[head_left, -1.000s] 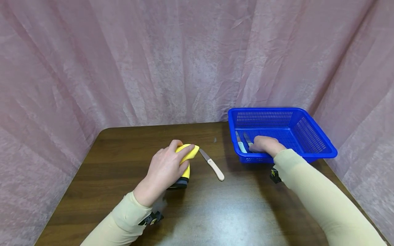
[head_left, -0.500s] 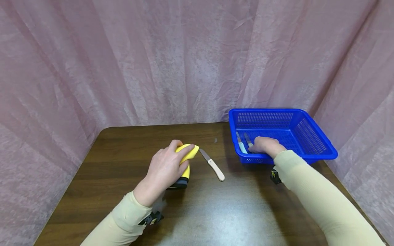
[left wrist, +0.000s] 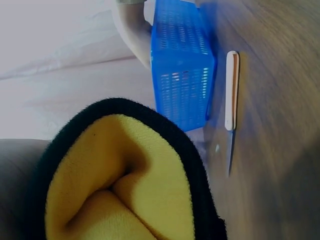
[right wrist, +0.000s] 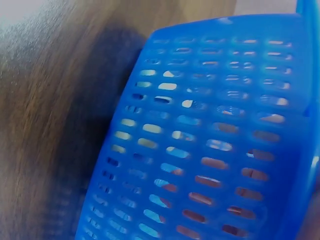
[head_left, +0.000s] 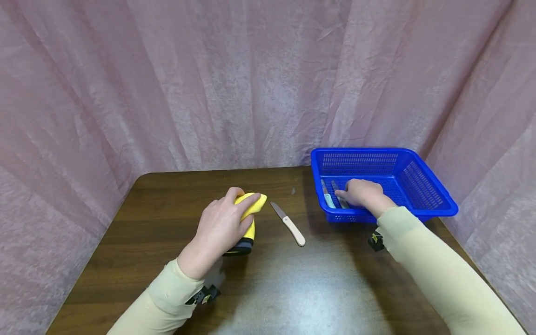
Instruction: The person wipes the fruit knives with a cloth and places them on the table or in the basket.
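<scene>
My left hand [head_left: 219,223] grips a bunched yellow and grey cloth [head_left: 249,229] with black edging over the left-middle of the table. Its folds fill much of the left wrist view. Right of it lies a paring knife [head_left: 294,231] with a cream handle, its blade pointing to the back left. My right hand [head_left: 363,193] reaches into a blue plastic basket [head_left: 383,150], with the thumb over a second knife [head_left: 343,203] lying there; its other fingertips are hidden. Beside that one rests a knife with a pale blue handle [head_left: 329,201].
The basket stands at the back right of the brown wooden table [head_left: 167,200]. Pink curtains [head_left: 251,93] hang behind and at both sides. The basket's slotted wall [right wrist: 200,125] blocks most of the right wrist view.
My right hand has lifted slightly from the second knife, whose handle now shows more, while that knife stays in place. My left hand has shifted a little left with the cloth.
</scene>
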### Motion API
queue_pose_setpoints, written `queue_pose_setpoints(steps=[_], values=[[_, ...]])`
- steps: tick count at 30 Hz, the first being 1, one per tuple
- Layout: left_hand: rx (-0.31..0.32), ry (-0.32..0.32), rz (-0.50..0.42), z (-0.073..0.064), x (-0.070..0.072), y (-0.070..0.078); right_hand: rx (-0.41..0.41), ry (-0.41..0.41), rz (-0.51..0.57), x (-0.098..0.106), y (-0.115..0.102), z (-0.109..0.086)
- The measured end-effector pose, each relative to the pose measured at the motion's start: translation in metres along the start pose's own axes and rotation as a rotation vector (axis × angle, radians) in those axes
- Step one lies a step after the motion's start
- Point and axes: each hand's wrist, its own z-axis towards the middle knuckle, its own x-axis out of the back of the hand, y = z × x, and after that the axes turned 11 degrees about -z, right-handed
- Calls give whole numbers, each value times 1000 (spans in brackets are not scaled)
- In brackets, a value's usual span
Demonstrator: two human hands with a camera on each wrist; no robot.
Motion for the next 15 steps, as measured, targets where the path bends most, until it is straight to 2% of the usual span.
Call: queue_pose_setpoints(steps=[9,15], values=[[25,-3,0,0,6,-4,-6,155,27,3,-7,-17],[45,-2,5,-1,10,-9,35,262,33,2,-15,-29]])
